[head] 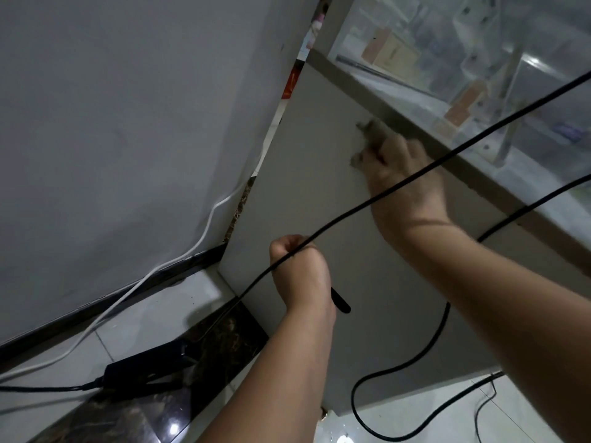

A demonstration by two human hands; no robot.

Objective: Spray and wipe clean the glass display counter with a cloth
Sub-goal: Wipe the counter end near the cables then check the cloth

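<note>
Nearest, the left hand (299, 266) is closed in a fist around a thin black cable (339, 220), in front of the pale grey side panel (303, 174) of the glass display counter (479, 59). Farther up, the right hand (406, 180) grips a crumpled grey-brown cloth (371, 131), pressing it against that panel just below the tabletop edge.

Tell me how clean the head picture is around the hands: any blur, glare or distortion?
Head view: the right hand and the cloth it holds are smeared by motion blur; the left hand, gripping the black cable, is sharper; glare spots sit on the glass counter top and the floor; wide-angle distortion slants the whole scene.
</note>
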